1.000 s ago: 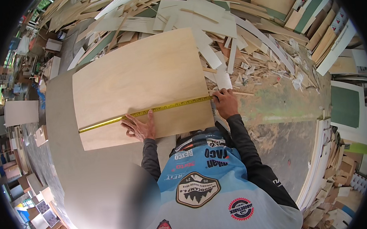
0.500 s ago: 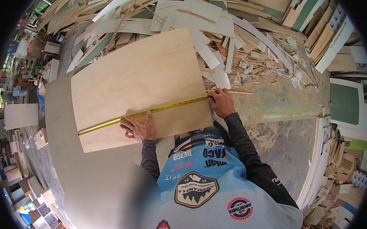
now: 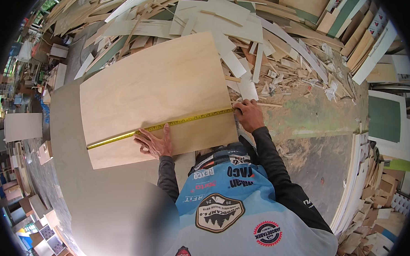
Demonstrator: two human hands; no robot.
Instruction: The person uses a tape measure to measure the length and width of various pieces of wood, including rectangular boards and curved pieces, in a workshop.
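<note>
A pale plywood sheet (image 3: 157, 79) lies in front of me. The yellow blade of a tape measure (image 3: 191, 118) stretches across it from the left edge to the right edge, running slightly uphill to the right. My left hand (image 3: 154, 143) rests on the sheet with fingers spread, its fingertips touching the lower side of the blade near the middle. At the sheet's right edge my right hand (image 3: 250, 115) is closed, pinching the tape's right end. Whatever part of the tape measure sits inside that hand is hidden by the fingers.
Beneath the plywood is a larger grey board (image 3: 68, 134), showing at the left and below. Heaped offcuts (image 3: 218, 17) lie beyond the sheet. Long panels lean at the far right. A blurred pale round shape (image 3: 122, 227) covers the lower left. Dusty floor (image 3: 320, 159) spreads to my right.
</note>
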